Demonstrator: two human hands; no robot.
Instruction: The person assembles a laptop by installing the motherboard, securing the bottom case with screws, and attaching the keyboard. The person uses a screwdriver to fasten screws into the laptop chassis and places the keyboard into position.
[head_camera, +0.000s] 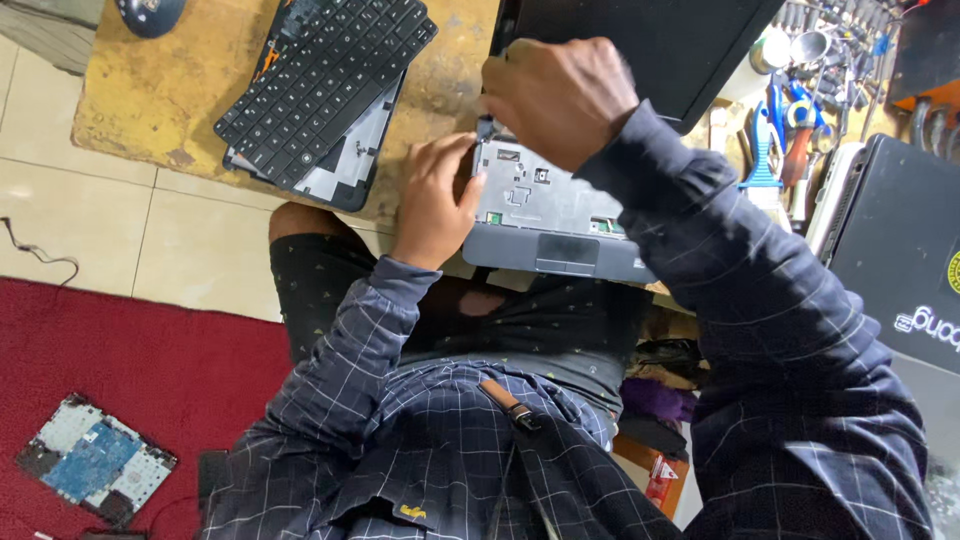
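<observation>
Both hands (500, 150) on flat grey plastic laptop chassis (550, 215), worn wooden table (170, 95)

Repair workshop — tools (800, 110), dismantled keyboard (325, 85)

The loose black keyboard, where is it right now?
In the head view the black keyboard lies upper left on the yellow workbench, atop a laptop shell, left of the left hand.
</observation>
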